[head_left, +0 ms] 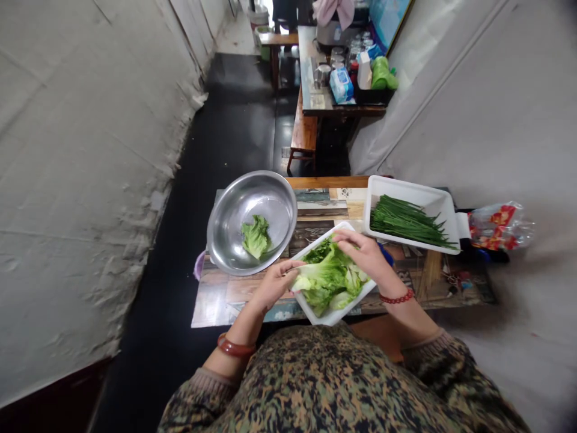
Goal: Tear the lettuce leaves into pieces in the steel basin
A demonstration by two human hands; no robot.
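Note:
My left hand [276,282] pinches the pale stem end of a lettuce leaf [322,272], which stretches over a white tray [311,317] of lettuce. At the leaf's frilly far end is my right hand [358,249], its fingers curled against the green edge. More lettuce leaves [347,294] fill the tray below both hands. To the left, a wide metal basin [225,231] holds one loose piece of lettuce [256,236] on its bottom.
A second white tray [444,210] with long green chives [406,221] stands at the right, beside a red-patterned plastic bag [500,225]. Beyond the wood-patterned table [216,307] are a bench [304,129] and another table [311,84] with wipes and glasses. Walls flank both sides.

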